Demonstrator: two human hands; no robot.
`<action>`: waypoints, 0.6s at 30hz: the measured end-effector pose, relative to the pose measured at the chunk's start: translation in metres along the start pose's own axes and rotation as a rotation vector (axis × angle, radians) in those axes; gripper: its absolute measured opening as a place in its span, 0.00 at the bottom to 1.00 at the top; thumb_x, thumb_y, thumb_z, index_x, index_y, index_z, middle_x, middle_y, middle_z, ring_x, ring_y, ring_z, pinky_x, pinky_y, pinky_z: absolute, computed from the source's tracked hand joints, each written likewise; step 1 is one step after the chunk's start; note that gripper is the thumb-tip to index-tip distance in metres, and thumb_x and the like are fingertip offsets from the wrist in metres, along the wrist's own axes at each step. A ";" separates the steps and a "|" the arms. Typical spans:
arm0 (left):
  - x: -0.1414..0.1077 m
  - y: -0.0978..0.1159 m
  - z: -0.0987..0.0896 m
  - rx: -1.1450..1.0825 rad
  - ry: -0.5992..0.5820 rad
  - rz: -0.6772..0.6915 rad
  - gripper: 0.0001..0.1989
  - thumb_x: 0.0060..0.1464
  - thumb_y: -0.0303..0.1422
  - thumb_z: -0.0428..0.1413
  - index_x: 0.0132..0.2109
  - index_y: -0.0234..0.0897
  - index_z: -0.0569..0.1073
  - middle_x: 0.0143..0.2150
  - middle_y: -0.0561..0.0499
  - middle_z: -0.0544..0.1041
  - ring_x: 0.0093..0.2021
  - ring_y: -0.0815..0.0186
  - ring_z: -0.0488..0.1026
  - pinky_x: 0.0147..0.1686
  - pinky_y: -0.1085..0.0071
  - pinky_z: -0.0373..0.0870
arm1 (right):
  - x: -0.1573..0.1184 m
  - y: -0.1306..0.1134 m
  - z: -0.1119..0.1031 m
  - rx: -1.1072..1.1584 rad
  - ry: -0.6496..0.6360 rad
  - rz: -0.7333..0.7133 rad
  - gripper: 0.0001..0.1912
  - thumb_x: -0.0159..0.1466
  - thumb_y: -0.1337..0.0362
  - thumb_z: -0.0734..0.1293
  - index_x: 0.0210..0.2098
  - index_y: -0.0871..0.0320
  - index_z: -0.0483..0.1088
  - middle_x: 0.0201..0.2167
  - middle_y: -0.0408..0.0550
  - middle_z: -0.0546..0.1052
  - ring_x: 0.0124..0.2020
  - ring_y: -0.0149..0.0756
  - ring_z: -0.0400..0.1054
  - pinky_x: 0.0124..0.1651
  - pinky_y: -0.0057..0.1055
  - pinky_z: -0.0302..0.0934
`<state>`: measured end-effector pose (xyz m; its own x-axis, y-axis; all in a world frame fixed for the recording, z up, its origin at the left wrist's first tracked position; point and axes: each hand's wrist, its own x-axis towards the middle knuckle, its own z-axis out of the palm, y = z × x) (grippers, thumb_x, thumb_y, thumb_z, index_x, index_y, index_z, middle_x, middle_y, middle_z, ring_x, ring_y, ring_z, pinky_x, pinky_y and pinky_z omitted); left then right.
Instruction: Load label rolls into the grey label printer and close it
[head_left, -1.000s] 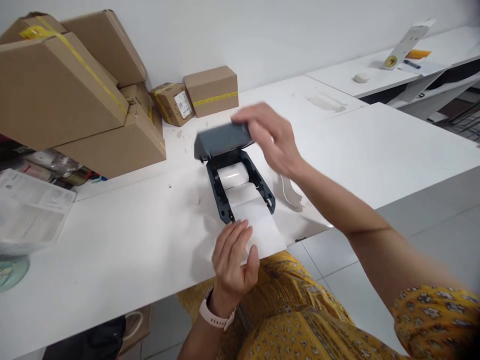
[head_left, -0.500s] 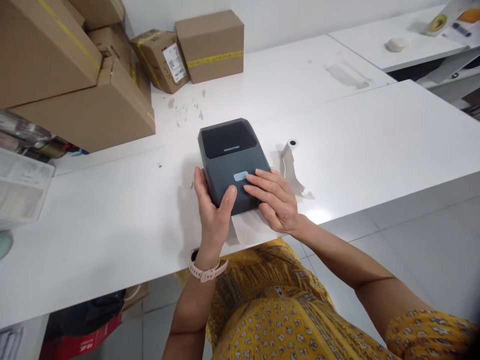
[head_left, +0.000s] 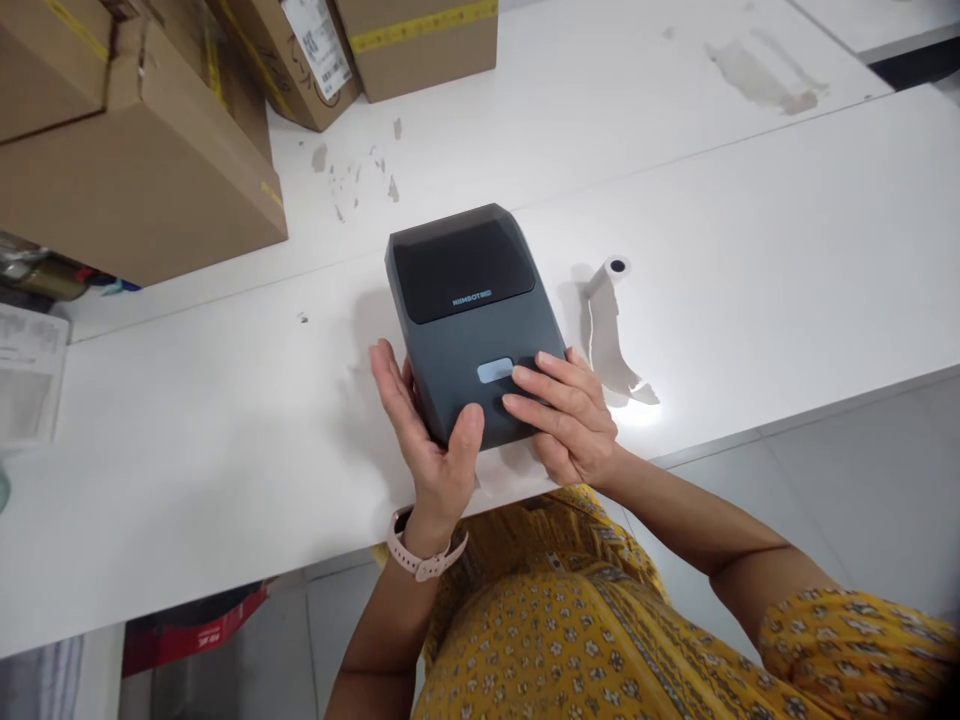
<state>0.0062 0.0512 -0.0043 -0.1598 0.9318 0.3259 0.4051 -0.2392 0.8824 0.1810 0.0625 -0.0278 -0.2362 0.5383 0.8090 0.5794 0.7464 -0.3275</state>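
A dark grey-blue label printer (head_left: 480, 335) with a black glossy window and a pale blue button (head_left: 495, 371) is between my hands, over the front part of the white table. My left hand (head_left: 431, 440) grips its left side, thumb on the front of the top and the other fingers along the side. My right hand (head_left: 574, 415) holds the right front corner; its fingers lie across the top close to the button, and its thumb is down at the front edge. The printer's underside is hidden.
A small white paper roll (head_left: 607, 275) with a loose curling strip lies right of the printer. Cardboard boxes (head_left: 150, 170) stand at the back left. A whitish container (head_left: 30, 370) is at the left edge. The table's front edge (head_left: 300, 567) runs close to my body.
My view has shifted, so the printer looks larger. Both hands keep their hold, with the right fingers still near the button. Less of the white paper at the printer's front shows now.
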 end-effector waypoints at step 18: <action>-0.063 0.021 -0.015 -0.515 -0.280 -0.605 0.17 0.58 0.46 0.65 0.38 0.35 0.81 0.30 0.51 0.78 0.29 0.69 0.69 0.30 0.72 0.69 | -0.002 0.001 0.006 0.070 0.078 0.004 0.26 0.74 0.58 0.53 0.66 0.42 0.69 0.62 0.40 0.78 0.64 0.43 0.72 0.71 0.52 0.63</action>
<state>0.0113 -0.0172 -0.0009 0.0400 0.9565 -0.2889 -0.1506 0.2915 0.9446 0.1777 0.0649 -0.0325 -0.1707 0.5113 0.8423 0.5237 0.7711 -0.3620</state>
